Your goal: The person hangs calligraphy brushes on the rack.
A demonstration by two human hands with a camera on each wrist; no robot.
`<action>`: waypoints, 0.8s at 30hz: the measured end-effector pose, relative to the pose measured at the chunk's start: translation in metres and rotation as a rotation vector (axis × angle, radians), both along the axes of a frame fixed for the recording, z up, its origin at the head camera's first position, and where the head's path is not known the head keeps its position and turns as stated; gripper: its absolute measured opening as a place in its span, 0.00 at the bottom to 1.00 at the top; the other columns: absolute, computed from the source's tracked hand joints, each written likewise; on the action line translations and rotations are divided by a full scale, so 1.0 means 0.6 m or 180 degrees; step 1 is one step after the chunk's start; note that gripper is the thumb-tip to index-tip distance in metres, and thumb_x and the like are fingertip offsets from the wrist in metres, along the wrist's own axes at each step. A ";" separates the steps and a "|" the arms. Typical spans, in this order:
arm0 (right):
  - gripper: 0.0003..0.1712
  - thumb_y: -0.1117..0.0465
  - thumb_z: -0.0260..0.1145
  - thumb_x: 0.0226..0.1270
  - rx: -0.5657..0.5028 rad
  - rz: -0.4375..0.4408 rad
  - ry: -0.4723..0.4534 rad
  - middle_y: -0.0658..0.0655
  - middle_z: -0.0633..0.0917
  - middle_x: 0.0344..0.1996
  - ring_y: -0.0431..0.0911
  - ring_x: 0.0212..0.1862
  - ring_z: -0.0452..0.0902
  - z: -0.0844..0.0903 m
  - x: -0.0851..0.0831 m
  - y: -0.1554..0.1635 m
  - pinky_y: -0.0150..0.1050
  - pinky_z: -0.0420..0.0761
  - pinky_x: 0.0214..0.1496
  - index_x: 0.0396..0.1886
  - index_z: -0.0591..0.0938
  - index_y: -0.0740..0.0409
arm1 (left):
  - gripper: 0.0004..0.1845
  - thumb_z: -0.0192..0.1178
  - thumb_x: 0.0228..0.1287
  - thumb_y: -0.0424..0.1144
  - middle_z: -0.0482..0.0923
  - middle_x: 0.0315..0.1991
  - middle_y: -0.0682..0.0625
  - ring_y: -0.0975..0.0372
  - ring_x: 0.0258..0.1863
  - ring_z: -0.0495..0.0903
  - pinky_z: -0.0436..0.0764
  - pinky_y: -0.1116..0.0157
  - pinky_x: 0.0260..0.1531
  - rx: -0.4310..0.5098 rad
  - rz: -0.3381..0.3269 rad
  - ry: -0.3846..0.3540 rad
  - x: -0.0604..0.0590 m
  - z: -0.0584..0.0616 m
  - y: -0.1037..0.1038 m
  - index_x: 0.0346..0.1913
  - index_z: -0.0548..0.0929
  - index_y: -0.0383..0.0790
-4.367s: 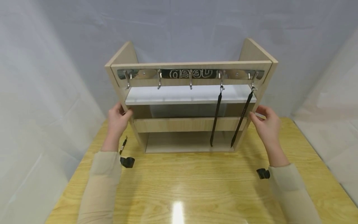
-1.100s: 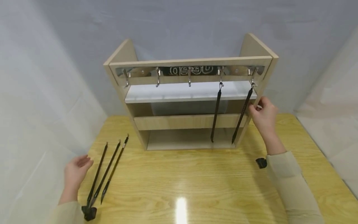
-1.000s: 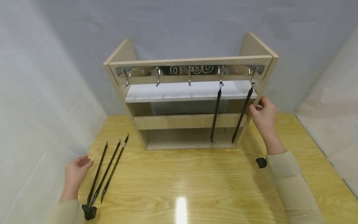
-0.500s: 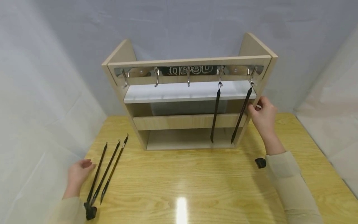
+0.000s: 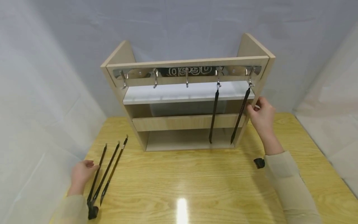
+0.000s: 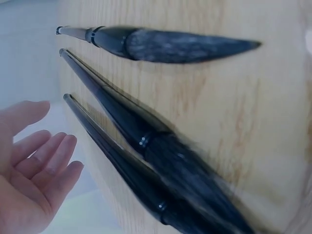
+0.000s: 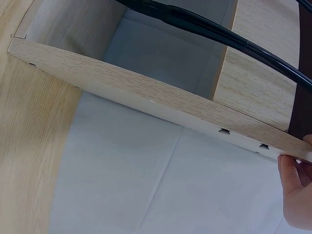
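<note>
In the head view, three brushes (image 5: 104, 174) are lying on the worktop (image 5: 195, 186) just right of the left hand (image 5: 81, 174), long axes running away from the person, bristles pointing back toward them; the right hand (image 5: 261, 116) is gripping the rack (image 5: 184, 99), well apart. In the left wrist view, the fingers (image 6: 46, 163) are lying relaxed and apart, holding nothing, just beside the nearest brush (image 6: 131, 185). In the right wrist view, fingertips (image 7: 295, 187) are touching the rack's edge.

Your shelf rack (image 5: 193, 121) stood at the table's (image 5: 212, 186) back; two brushes (image 5: 213, 116) hung from its right hooks, three brushes (image 5: 107, 171) lay front-left beside your left hand (image 5: 81, 172).
</note>
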State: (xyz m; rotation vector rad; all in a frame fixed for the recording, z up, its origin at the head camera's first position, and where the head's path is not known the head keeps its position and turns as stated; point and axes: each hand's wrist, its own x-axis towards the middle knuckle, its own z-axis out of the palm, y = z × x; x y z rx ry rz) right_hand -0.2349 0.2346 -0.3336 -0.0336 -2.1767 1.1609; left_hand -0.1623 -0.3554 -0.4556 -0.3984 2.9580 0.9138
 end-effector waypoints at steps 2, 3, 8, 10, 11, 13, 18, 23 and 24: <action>0.13 0.71 0.57 0.55 -0.0013 0.0015 0.0014 0.69 0.79 0.36 0.56 0.42 0.77 -0.001 -0.001 -0.001 0.36 0.78 0.41 0.40 0.75 0.74 | 0.26 0.54 0.58 0.37 0.67 0.47 0.24 0.38 0.43 0.70 0.74 0.50 0.39 0.0000 -0.0001 -0.0056 0.000 0.000 -0.001 0.50 0.65 0.15; 0.13 0.71 0.57 0.55 -0.0022 0.0025 0.0022 0.69 0.79 0.36 0.56 0.42 0.77 -0.001 -0.001 -0.002 0.35 0.78 0.40 0.40 0.75 0.74 | 0.26 0.54 0.58 0.37 0.67 0.47 0.24 0.38 0.43 0.70 0.74 0.50 0.38 -0.0006 -0.0005 -0.0080 0.000 0.000 -0.002 0.50 0.65 0.15; 0.13 0.71 0.57 0.55 -0.0043 0.0033 0.0045 0.69 0.79 0.36 0.56 0.42 0.77 -0.003 -0.002 -0.001 0.35 0.78 0.41 0.40 0.75 0.74 | 0.26 0.55 0.57 0.36 0.68 0.45 0.24 0.37 0.43 0.70 0.74 0.50 0.38 -0.0013 -0.0067 -0.0193 -0.003 -0.002 -0.003 0.50 0.65 0.14; 0.13 0.71 0.57 0.55 -0.0047 0.0023 0.0040 0.69 0.79 0.36 0.56 0.42 0.77 -0.003 -0.001 -0.001 0.34 0.78 0.41 0.40 0.75 0.74 | 0.26 0.55 0.57 0.35 0.69 0.44 0.24 0.37 0.42 0.70 0.74 0.50 0.38 -0.0053 -0.0092 -0.0206 -0.005 -0.006 -0.005 0.49 0.66 0.13; 0.13 0.71 0.57 0.54 -0.0050 0.0020 0.0049 0.69 0.79 0.35 0.56 0.42 0.77 -0.004 -0.002 -0.001 0.34 0.78 0.40 0.40 0.75 0.74 | 0.26 0.55 0.57 0.35 0.69 0.44 0.24 0.37 0.42 0.70 0.74 0.50 0.38 -0.0072 -0.0097 -0.0216 -0.006 -0.008 -0.007 0.49 0.66 0.13; 0.12 0.72 0.58 0.54 -0.0060 0.0010 0.0060 0.69 0.79 0.35 0.56 0.42 0.77 -0.004 -0.002 -0.001 0.33 0.78 0.40 0.39 0.75 0.75 | 0.25 0.56 0.56 0.35 0.69 0.44 0.24 0.38 0.42 0.70 0.74 0.50 0.38 -0.0106 -0.0101 -0.0227 -0.007 -0.011 -0.008 0.48 0.66 0.13; 0.11 0.72 0.58 0.54 -0.0066 -0.0020 0.0083 0.70 0.79 0.34 0.57 0.41 0.77 -0.005 -0.003 -0.001 0.32 0.78 0.40 0.38 0.75 0.75 | 0.25 0.57 0.55 0.35 0.70 0.44 0.24 0.38 0.41 0.71 0.74 0.50 0.37 -0.0116 -0.0133 -0.0244 -0.008 -0.012 -0.009 0.47 0.67 0.13; 0.12 0.71 0.58 0.54 -0.0020 -0.0035 0.0091 0.69 0.80 0.35 0.56 0.41 0.77 -0.005 -0.003 -0.001 0.32 0.78 0.40 0.38 0.75 0.74 | 0.25 0.58 0.53 0.35 0.71 0.41 0.25 0.38 0.39 0.72 0.74 0.50 0.37 -0.0155 -0.0196 -0.0255 -0.009 -0.012 -0.009 0.45 0.68 0.13; 0.12 0.71 0.58 0.54 -0.0022 -0.0032 0.0088 0.69 0.80 0.35 0.56 0.41 0.77 -0.005 -0.002 -0.002 0.32 0.78 0.40 0.39 0.75 0.74 | 0.24 0.58 0.53 0.35 0.72 0.41 0.25 0.39 0.38 0.72 0.74 0.50 0.36 -0.0164 -0.0201 -0.0269 -0.010 -0.011 -0.009 0.45 0.68 0.14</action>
